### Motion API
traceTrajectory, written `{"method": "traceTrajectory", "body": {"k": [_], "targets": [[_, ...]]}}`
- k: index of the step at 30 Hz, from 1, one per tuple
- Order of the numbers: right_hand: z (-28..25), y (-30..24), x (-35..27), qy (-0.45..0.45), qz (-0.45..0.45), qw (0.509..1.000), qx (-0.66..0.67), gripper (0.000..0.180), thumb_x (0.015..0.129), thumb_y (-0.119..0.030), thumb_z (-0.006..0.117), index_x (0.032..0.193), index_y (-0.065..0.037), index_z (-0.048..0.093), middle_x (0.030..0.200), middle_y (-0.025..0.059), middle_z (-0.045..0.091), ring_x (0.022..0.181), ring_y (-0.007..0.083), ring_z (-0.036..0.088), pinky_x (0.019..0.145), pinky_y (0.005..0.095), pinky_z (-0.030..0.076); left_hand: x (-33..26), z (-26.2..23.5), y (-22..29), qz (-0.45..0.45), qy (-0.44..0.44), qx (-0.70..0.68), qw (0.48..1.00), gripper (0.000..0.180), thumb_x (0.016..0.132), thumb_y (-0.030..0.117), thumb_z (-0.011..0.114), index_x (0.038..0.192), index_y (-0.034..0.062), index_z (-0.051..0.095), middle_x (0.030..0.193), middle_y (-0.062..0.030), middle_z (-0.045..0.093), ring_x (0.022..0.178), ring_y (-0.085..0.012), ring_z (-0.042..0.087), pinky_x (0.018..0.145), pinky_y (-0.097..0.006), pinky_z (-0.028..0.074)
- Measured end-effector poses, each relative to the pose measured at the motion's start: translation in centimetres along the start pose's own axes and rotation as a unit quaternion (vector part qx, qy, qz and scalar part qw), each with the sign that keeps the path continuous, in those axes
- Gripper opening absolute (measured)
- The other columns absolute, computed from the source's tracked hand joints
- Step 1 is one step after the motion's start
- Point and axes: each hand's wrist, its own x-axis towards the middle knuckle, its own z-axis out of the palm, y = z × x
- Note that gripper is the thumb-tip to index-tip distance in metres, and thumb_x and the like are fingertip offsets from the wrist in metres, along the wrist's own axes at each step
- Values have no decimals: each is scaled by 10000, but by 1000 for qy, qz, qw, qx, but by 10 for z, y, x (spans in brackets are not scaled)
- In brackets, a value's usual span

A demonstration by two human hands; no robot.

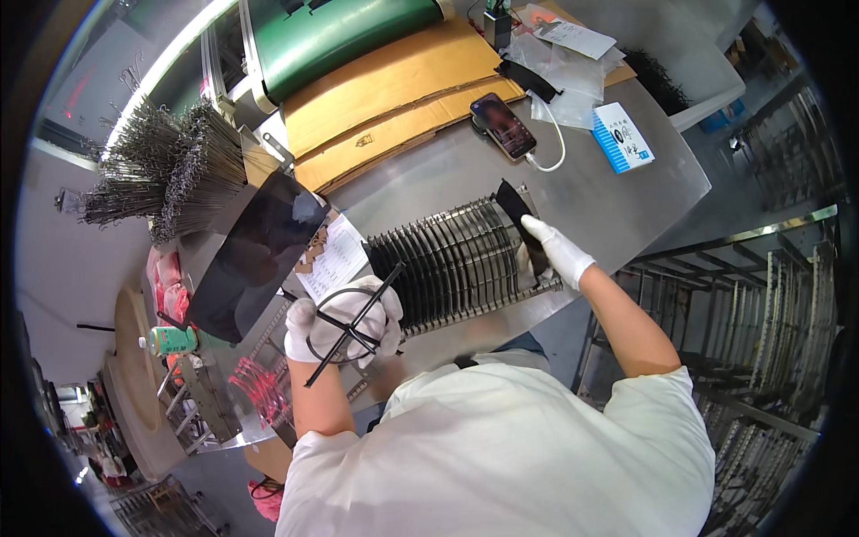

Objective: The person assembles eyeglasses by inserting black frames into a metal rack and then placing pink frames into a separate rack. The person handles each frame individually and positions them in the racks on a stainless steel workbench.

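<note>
My left hand [302, 333], in a white glove, is closed on a black round wire frame [344, 329] with crossed bars, held over the near table edge. White cloth or glove fabric bunches behind the frame and hides part of the fingers. To its right, a slotted metal rack [447, 259] holds several thin dark curved strips standing in a row. My right hand [562, 253], also white-gloved, grips the edge of a black curved plate [514, 204] at the rack's right end; its thumb is hidden.
A large glossy black sheet [255, 255] stands left of a written paper [338, 255]. Behind lie cardboard [385, 94], a phone [503, 127] with a white cable and a blue-white box [623, 139]. Bundled wire hooks [170, 170] stand far left; metal racks [761, 313] flank the right.
</note>
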Motion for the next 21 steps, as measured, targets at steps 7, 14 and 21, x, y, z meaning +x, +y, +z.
{"method": "traceTrajectory", "body": {"k": [7,14,21], "targets": [[2,-10,-6,-20,-22,985,-172,872,983,-736,426,1352,33,605,1223,212,694,1104,259,651,989,361,482,0,-8,-4,24,-42,-47,998,1246,713,804,693,1350,-222,389,1101,-307,648,796,-297,710,511,-329,599],[5,-13,-10,-9,-26,975,-221,899,982,-748,426,1383,42,580,1221,220,689,1059,298,663,956,389,499,9,17,6,10,-6,30,999,1120,732,760,702,1277,-187,458,832,-190,604,702,-251,667,483,-326,549],[27,-20,-16,119,-124,866,-469,777,1049,-637,329,1569,-61,382,901,294,719,845,483,702,793,534,558,19,22,-2,-3,46,84,995,1105,798,842,511,1191,-191,504,626,-67,552,651,-198,619,537,-268,469]]}}
